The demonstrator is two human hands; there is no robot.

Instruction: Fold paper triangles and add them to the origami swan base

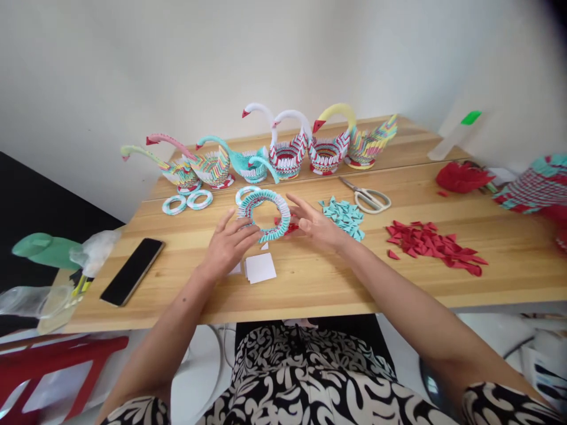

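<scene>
A round ring of folded paper pieces [284, 213], teal outside with red and white inside, is tilted between my hands. My left hand [230, 243] touches its lower left side, fingers over the edge. My right hand [316, 225] is at its right side, fingers spread and thumb raised, near a few red pieces [292, 226] partly hidden behind the hand. Below the ring lie white paper squares [261, 268] and a small white folded piece [264, 246]. To the right are a pile of teal pieces [343, 217] and a pile of red pieces [432, 243].
Several paper swans, one with a yellow neck [339, 110], line the back. Scissors [370, 199] lie behind the piles. A phone [133, 271] and small rings [199, 200] are at left. A green-capped bottle [454, 136] and a checkered paper piece [535, 186] are at right.
</scene>
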